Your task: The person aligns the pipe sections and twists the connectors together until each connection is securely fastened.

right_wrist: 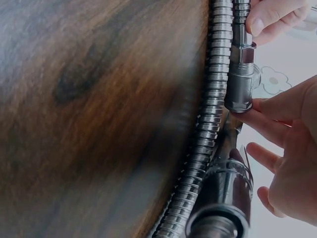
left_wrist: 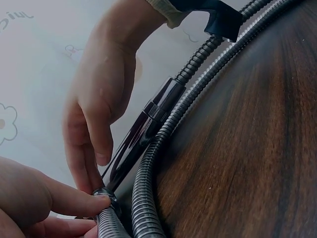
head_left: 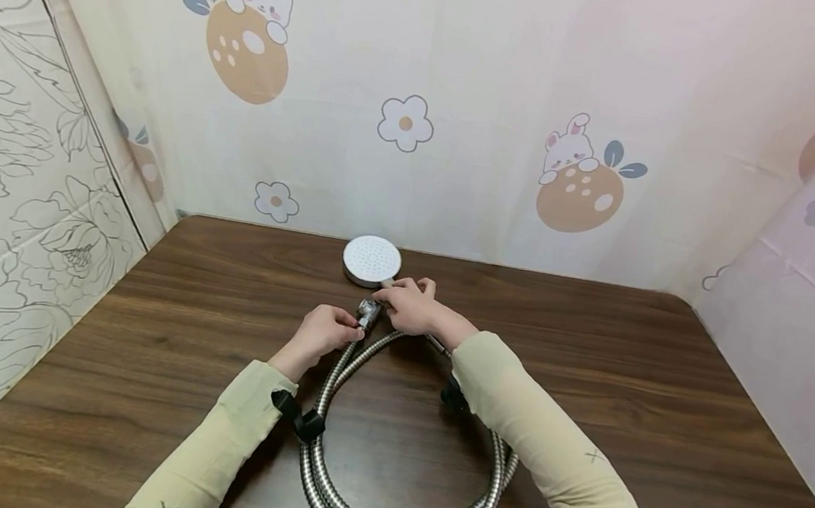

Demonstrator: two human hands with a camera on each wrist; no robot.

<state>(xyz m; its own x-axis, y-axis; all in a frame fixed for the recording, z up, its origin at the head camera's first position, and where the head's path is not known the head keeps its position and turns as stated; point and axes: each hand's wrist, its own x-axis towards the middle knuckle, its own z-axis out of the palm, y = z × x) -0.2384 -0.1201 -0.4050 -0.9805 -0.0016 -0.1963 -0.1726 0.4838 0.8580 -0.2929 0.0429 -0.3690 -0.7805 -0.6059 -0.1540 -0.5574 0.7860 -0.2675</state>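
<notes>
A hand shower [head_left: 372, 260] with a round white spray face lies near the table's back edge, its handle partly hidden under my right hand [head_left: 412, 306]. The chrome handle [left_wrist: 133, 148] joins a ribbed metal hose in the left wrist view. My left hand [head_left: 319, 334] pinches the hose's other end between thumb and fingers, just below a chrome fitting [head_left: 368, 312]. At the fitting's far end, my right thumb and forefinger hold its rim, while the other right fingers are spread apart [right_wrist: 262, 156]. The shower hose [head_left: 313, 453] lies looped on the table below both hands.
The dark wood table [head_left: 163, 343] ends at a patterned curtain [head_left: 482, 128] behind the hand shower. A dark wrist strap [head_left: 297, 416] on my left sleeve overlaps the hose. Another dark strap piece [head_left: 453, 395] hangs under my right sleeve, inside the loop.
</notes>
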